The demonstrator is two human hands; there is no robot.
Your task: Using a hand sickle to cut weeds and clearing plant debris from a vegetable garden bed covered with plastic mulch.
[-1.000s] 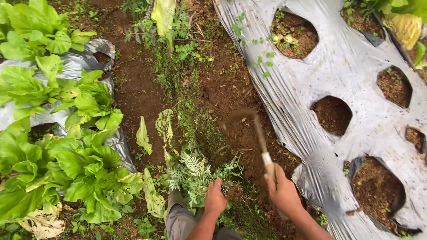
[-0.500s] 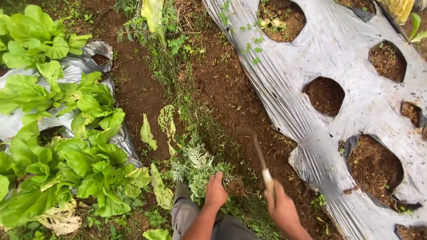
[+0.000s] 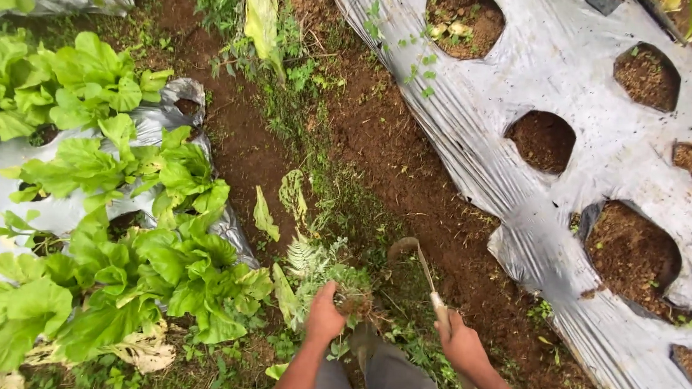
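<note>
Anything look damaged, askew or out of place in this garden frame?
Mostly tidy. The plastic mulch on the right bed is wrinkled, with its lower edge lifted and crumpled beside a planting hole. Loose cut leaves lie in the dirt path. The left hand grips weeds; the right hand holds a sickle.

mulch sheet (image 3: 554,63): glossy grey plastic, wrinkled | sickle (image 3: 424,272): dull metal blade, pale handle | soil (image 3: 410,154): crumbly, matt

Seen from above, a left hand (image 3: 324,314) grips a clump of ferny weeds (image 3: 323,267) in a dirt furrow (image 3: 247,147). The right hand (image 3: 461,346) holds a small hooked sickle (image 3: 421,264). Leafy greens (image 3: 126,247) grow left; silver mulch sheeting (image 3: 569,80) with planting holes lies right.
</note>
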